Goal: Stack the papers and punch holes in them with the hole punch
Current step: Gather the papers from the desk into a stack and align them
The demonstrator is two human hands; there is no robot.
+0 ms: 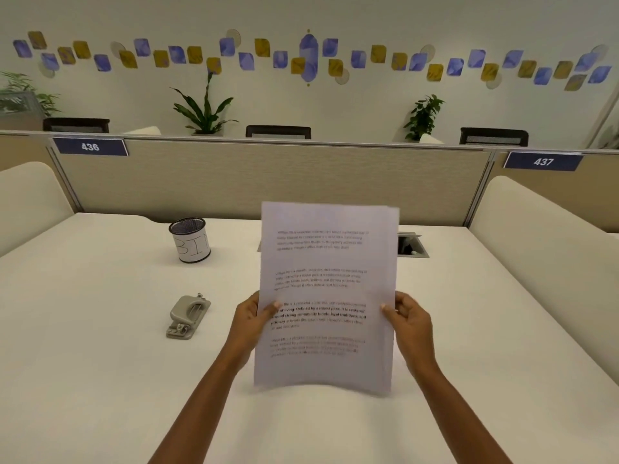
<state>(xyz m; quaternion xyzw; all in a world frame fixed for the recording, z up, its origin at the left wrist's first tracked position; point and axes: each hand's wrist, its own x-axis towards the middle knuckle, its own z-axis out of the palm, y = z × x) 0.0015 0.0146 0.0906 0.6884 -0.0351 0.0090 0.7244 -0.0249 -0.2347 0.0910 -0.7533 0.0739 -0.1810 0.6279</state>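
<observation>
A stack of printed white papers (326, 289) stands upright above the white desk, its lower edge close to the desk top. My left hand (253, 318) grips the stack's left edge and my right hand (407, 318) grips its right edge, thumbs on the front sheet. The top right corner shows slightly offset sheet edges. A grey metal hole punch (187, 316) lies flat on the desk to the left of my left hand, apart from the papers.
A black mesh cup (189, 239) labelled "BIN" stands at the back left of the desk (100, 346). A cable hatch (412, 244) is set into the desk behind the papers. Beige partitions close the back and sides.
</observation>
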